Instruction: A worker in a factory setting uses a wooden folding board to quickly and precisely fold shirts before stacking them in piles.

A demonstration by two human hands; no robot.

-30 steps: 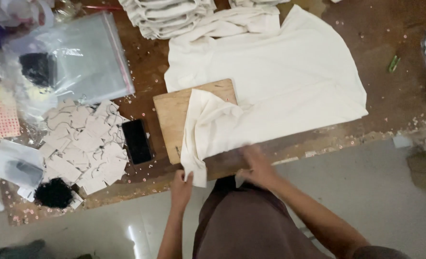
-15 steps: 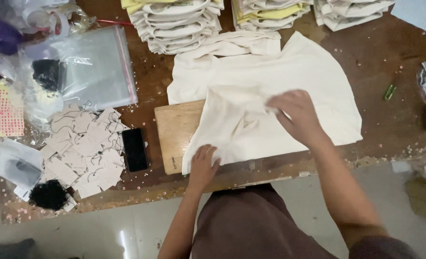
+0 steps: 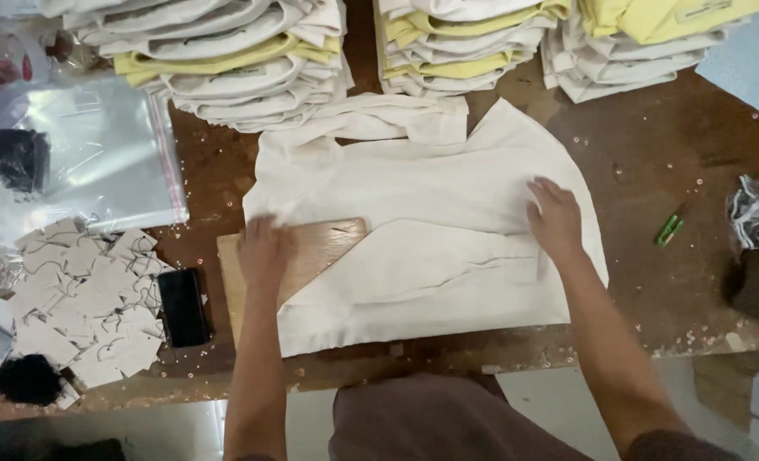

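We worked at a worn brown wooden desk [image 3: 653,162] speckled with small pale flecks, with a shiny grey floor below its near edge. A cream cotton garment [image 3: 430,230] lay spread flat across the middle of the desk, partly folded, its lower flap drawn diagonally over a flat rectangular wooden folding board [image 3: 328,243] that showed at the garment's left side. Our left hand [image 3: 264,252] rested palm down on the board, right at the edge of the cloth, fingers loose and spread, gripping nothing. Our right hand [image 3: 556,218] pressed flat on the garment's right part, fingers extended and released, smoothing rather than clutching.

Behind the garment stood three stacks of folded cream and pale yellow garments [image 3: 225,60], the left stack just touching its collar end. To the left lay a clear plastic zip bag [image 3: 106,162], and nearer us a scatter of beige paper tags with thin strings [image 3: 89,299]. A black rectangular phone [image 3: 183,306] lay between the tags and the board. A small green marker [image 3: 670,226] lay well apart on the right.
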